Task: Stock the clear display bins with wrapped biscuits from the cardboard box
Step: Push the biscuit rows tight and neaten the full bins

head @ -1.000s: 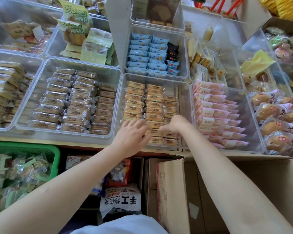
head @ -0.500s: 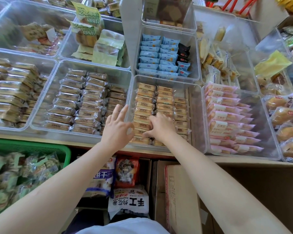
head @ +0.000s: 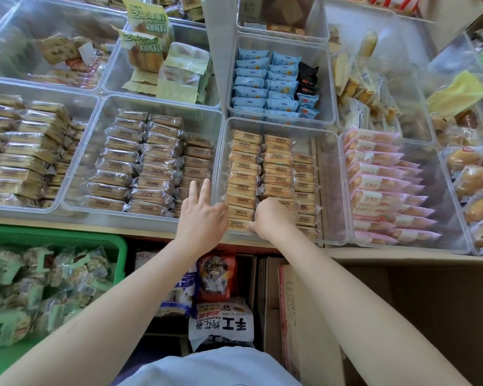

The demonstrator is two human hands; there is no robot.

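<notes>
We see both hands at the near edge of the middle clear bin [head: 329,190], a rigid see-through plastic tub on the worktop [head: 151,232]. It holds three rows of wrapped biscuits [head: 276,162], flat tan rectangles in glossy clear film. Our right hand [head: 271,217] has its fingers curled down onto the near packs of the middle row; whether it actually pinches one we cannot tell. Our left hand [head: 202,215] is flat with straight spread fingers, resting at the wall between this bin and the left bin [head: 162,107], which holds darker brown wrapped biscuits [head: 140,165]. Far of the middle bin, a smaller tub [head: 328,79] has blue pillow packs. To the right, a tub [head: 444,238] of pink-wrapped cakes. The cardboard box [head: 402,316] sits near right, below the worktop, matte brown. A green mesh basket [head: 67,238] of pale green packets is near left.
</notes>
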